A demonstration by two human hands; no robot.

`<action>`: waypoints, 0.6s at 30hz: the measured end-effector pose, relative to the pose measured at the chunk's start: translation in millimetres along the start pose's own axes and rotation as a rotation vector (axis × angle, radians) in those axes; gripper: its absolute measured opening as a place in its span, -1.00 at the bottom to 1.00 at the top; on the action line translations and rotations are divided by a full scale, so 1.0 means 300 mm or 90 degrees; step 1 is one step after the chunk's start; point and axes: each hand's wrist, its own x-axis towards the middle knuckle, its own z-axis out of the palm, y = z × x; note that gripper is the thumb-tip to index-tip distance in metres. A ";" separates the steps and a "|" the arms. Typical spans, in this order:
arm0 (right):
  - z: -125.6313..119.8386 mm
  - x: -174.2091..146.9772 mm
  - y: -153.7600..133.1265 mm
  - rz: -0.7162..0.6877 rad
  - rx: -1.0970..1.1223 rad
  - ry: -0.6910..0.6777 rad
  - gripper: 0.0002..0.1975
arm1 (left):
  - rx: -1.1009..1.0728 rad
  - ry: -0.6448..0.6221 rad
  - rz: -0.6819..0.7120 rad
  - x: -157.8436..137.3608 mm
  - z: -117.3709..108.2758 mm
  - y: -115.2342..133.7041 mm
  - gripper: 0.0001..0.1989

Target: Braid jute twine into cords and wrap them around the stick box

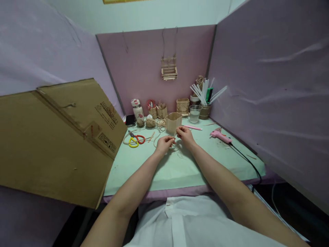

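My left hand point(165, 144) is closed in a pinch on thin twine point(155, 141), which curves out behind the fingers and loops on the green tabletop. Close by on the right, my right hand point(185, 136) also pinches, its fingertips seeming to hold a strand of the same twine; the exact grip is too small to make out. Just beyond both hands stands an open-topped, light wooden pot point(173, 122) with a wavy rim. Left of my left hand lie scissors point(136, 140) with red and yellow handles, and a short wooden stick point(151, 137).
Balls of twine point(150, 122), a bottle point(137, 109), stick-covered holders point(182, 107), a cup of water point(194, 114) and a pot of white glue sticks point(205, 110) line the back. A pink glue gun point(221, 136) with a black cord lies right. Cardboard point(64, 137) leans at the left.
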 end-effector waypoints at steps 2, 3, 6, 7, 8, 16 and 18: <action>-0.002 -0.003 -0.007 0.002 0.023 -0.010 -0.71 | -0.032 0.000 -0.023 -0.003 0.000 0.006 -0.77; -0.002 -0.004 -0.010 0.005 0.034 -0.015 -0.71 | -0.055 0.000 -0.036 -0.004 -0.001 0.011 -0.76; 0.002 -0.008 -0.021 0.027 0.048 -0.023 -0.67 | -0.153 0.000 -0.070 -0.001 -0.013 0.028 -0.73; 0.003 -0.010 -0.024 0.031 0.037 -0.031 -0.66 | -0.193 0.005 -0.082 0.003 -0.021 0.033 -0.73; 0.006 -0.014 -0.028 0.028 0.015 -0.042 -0.66 | -0.235 0.011 -0.094 0.007 -0.030 0.037 -0.73; 0.058 -0.069 -0.012 -0.157 -0.275 -0.172 -0.76 | -0.426 0.045 -0.153 0.040 -0.079 0.030 -0.78; 0.065 -0.073 -0.006 -0.166 -0.283 -0.170 -0.81 | -0.432 0.042 -0.168 0.043 -0.077 0.027 -0.79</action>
